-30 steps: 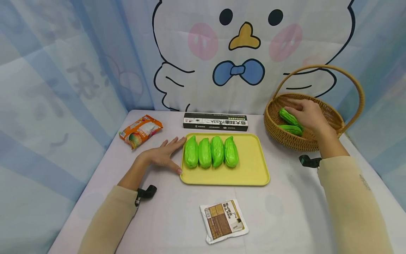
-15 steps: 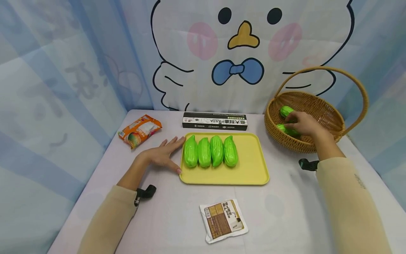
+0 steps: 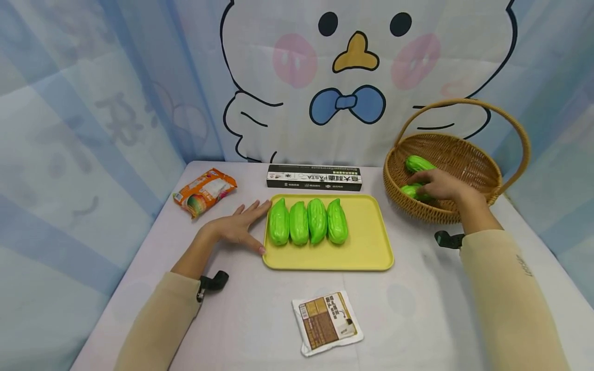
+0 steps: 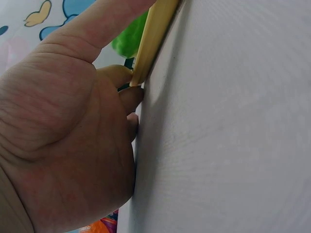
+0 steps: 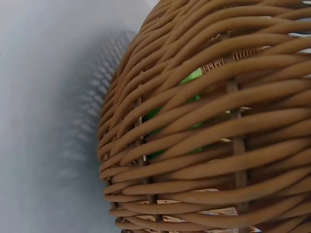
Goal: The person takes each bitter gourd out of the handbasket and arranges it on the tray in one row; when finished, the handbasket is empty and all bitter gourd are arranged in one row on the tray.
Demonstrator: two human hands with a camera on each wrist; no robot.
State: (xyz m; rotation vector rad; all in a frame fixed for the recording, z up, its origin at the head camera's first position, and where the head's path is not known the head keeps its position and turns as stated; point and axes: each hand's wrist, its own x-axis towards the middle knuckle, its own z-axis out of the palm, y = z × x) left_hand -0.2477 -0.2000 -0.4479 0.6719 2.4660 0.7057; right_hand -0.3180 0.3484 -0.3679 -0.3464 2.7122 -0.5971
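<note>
My left hand [image 3: 238,229] lies with fingers spread at the left rim of the yellow tray [image 3: 366,252]; in the left wrist view its thumb and fingertips touch the tray's edge. Several bright green bitter melons [image 3: 317,221] stand side by side on the tray's left half. At the right, my right hand [image 3: 441,185] reaches into a wicker basket [image 3: 473,154] and grips the nearer bitter melon [image 3: 409,191], which it partly covers. Another bitter melon [image 3: 418,164] lies behind it in the basket. The right wrist view shows mostly the basket's woven wall, with green through the gaps.
A black-and-white pasta box [image 3: 313,178] lies behind the tray. An orange snack packet [image 3: 205,191] sits at the back left, and a brown-and-white packet [image 3: 327,323] in front of the tray. The basket's tall handle [image 3: 520,134] arches over it.
My right hand has lowered into the basket from above the melons and taken hold of the nearer one. The basket has shifted slightly. My left hand stays put at the tray.
</note>
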